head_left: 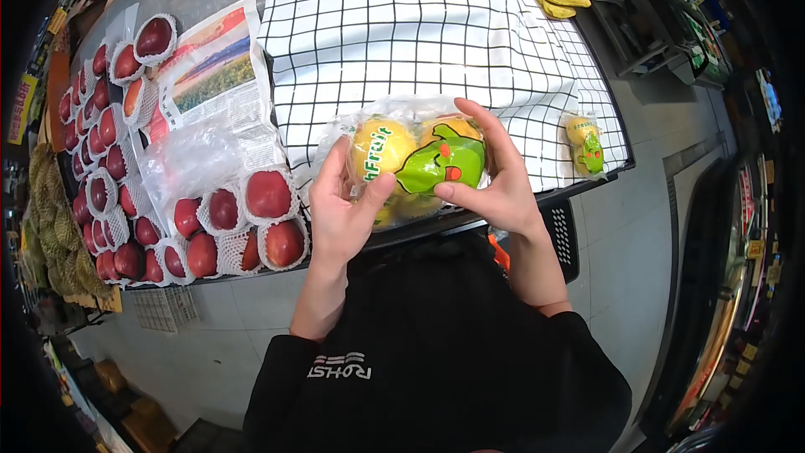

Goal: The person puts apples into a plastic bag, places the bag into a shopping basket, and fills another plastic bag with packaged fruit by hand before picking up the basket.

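Note:
Between my two hands is a clear plastic bag of yellow fruit, printed with green lettering and a green cartoon figure. The fruit looks round; its exact kind I cannot tell. My left hand grips the bag's left side, thumb on the front. On the right side, my right hand holds it with the thumb pressed over the green print and the fingers behind. The bag is at the near edge of a display covered by a white checked cloth. Part of its back is hidden.
Red apples in white foam nets fill the left side, around a newspaper with clear plastic on it. A similar small bag of fruit lies at the cloth's right edge. Bananas lie at the far right corner. Shelves stand farther right.

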### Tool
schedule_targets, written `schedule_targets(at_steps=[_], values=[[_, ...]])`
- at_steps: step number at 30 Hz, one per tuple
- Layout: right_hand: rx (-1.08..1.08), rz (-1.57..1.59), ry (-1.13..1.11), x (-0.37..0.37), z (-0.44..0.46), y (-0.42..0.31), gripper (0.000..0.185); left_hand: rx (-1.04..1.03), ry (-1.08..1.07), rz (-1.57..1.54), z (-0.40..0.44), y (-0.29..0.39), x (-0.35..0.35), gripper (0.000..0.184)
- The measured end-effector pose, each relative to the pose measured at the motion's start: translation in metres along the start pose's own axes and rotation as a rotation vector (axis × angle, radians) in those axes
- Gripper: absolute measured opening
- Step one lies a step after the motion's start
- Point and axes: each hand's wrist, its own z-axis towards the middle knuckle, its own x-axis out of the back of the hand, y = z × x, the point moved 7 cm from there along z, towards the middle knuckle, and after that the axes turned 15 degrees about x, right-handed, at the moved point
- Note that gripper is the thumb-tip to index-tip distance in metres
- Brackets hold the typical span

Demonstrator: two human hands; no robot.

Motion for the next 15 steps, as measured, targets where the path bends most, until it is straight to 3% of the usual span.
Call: schedule_targets(at_steps=[4, 7, 9, 13, 15], values=[[-0.009, 0.135, 0.272, 0.012, 0.02, 0.006, 0.076, -0.068, 0.087, 0.214, 0.01, 0.006, 0.012, 0.061], [0.051, -0.07, 0.28, 0.02, 0.038, 0.005, 0.072, -0.133, 0.246, 0.471, 0.011, 0.012, 0.02, 0.051], [0.139, -0.298, 0.238, 0.025, 0.046, 0.01, 0.069, -0.16, 0.232, 0.953, 0.01, 0.018, 0.008, 0.045], [0.126, -0.364, 0.06, 0.013, 0.053, 0.017, 0.065, -0.113, 0.136, 1.048, 0.003, 0.013, 0.002, 0.03], [0.089, -0.27, 0.016, 0.008, 0.052, 0.019, 0.065, -0.216, 0.145, 0.9, -0.001, 0.013, 0.006, 0.02]])
